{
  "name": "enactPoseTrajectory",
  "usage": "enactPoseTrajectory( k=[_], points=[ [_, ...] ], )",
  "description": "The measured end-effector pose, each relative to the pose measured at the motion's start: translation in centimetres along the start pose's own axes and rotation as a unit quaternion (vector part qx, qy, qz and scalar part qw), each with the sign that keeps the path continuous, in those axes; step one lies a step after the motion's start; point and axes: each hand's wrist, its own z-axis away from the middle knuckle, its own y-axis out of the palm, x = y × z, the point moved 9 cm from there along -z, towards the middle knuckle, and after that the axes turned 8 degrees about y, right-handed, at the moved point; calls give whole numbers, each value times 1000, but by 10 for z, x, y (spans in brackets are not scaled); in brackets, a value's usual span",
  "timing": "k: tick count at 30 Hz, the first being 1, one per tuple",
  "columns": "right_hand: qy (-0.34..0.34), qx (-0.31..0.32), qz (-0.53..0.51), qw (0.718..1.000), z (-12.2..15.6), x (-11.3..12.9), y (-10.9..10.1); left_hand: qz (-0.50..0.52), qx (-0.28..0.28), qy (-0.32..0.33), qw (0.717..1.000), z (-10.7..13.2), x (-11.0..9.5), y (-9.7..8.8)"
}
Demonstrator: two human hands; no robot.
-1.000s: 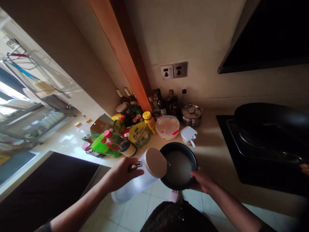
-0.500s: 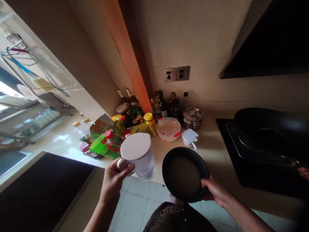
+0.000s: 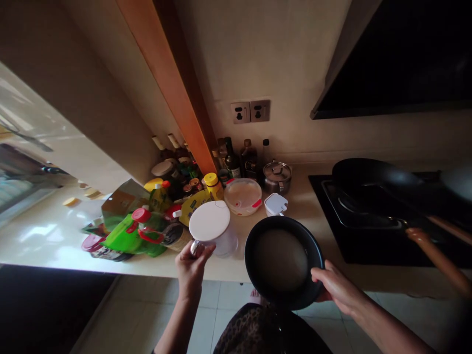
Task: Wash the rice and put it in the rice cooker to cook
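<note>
My left hand point(image 3: 193, 268) is closed around the handle of a clear pitcher point(image 3: 226, 241) with a white lid point(image 3: 209, 221). The pitcher is over the counter's front part; whether it touches the surface I cannot tell. In my right hand point(image 3: 335, 285) is a black bowl point(image 3: 250, 275), gripped at its right rim with the thumb on top. Cloudy liquid point(image 3: 282, 258) covers the bowl's bottom. The bowl is held in front of the counter edge, just right of the pitcher. Behind it stands a small white lidded container point(image 3: 276, 204).
A lidded plastic bowl point(image 3: 242, 195) and a steel pot point(image 3: 277, 177) stand farther back. Bottles and packets, including a red-capped bottle point(image 3: 147, 223), crowd the left. To the right, a wok point(image 3: 363, 182) with a wooden handle point(image 3: 438, 258) sits on the black stove point(image 3: 368, 246).
The pitcher in my left hand has moved inward over the counter. The black bowl stays in my right hand, slightly shifted. The view has swung to the right, showing more of the stove.
</note>
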Motion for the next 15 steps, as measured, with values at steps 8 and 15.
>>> enactPoseTrajectory(
  k=[8,15],
  points=[
    [-9,-36,-33,999,7,-15,-4,-35,31,6,999,-4,28,11],
    [13,-28,-98,995,8,-33,7,-21,-20,-4,1000,-9,43,5]
  ],
)
